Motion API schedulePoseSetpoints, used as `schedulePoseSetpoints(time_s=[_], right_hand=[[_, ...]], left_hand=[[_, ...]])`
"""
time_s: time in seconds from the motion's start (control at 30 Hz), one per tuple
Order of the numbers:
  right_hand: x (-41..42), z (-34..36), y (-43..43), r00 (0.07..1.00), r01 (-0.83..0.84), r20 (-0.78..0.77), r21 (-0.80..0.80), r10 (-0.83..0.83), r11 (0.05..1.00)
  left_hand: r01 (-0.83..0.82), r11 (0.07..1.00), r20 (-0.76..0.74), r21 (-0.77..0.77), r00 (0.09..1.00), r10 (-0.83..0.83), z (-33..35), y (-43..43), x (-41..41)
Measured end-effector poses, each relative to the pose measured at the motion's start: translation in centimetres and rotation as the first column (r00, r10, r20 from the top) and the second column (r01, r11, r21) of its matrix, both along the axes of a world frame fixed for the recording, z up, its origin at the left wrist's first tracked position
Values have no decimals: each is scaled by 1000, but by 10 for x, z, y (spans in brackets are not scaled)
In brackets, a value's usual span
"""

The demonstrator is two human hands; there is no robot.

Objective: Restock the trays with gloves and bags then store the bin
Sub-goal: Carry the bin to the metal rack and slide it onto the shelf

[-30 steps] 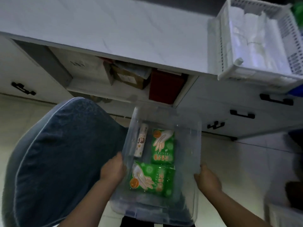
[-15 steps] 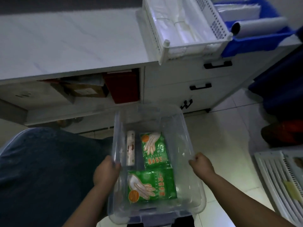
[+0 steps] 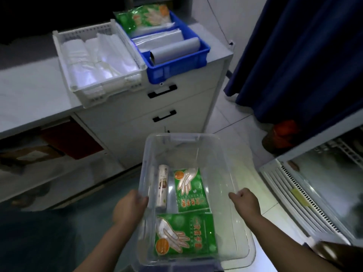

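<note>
Clear bin held up off the floor, in front of the cabinet. Left hand closed over left rim; right hand closed over right rim. Inside: two glove packs, one roll. On the counter, white tray full of bags, blue tray holding gloves and rolls. Looks like the storing step, trays seemingly restocked. Next: probably carry level to its storage spot, grip firm on both sides.

Clear bin now farther right, facing blue tray.
</note>
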State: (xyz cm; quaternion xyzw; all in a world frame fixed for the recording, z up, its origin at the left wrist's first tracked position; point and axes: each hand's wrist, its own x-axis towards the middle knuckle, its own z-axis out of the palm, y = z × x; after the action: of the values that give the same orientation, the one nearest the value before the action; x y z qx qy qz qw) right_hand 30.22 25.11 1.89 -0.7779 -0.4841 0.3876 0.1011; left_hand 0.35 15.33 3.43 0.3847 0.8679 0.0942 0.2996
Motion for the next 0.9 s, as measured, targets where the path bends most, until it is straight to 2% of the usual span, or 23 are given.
schedulePoseSetpoints(time_s=[0.23,0.4,0.67,0.9], right_hand=[[126,29,63,991,131,-43,91,-127,987],[182,50,101,979,202,-41,174,-198,964],[222,68,166,945,327,-87,256,-315,910],[225,73,269,909,408,-59,334,-413,850]], left_hand=[[56,995,-48,86,997,-52,29,80,124],[94,988,-41,124,995,-90,46,132,176],[224,953,-9,202,974,-227,62,238,208],[354,901,-41,251,934,-355,60,378,202]])
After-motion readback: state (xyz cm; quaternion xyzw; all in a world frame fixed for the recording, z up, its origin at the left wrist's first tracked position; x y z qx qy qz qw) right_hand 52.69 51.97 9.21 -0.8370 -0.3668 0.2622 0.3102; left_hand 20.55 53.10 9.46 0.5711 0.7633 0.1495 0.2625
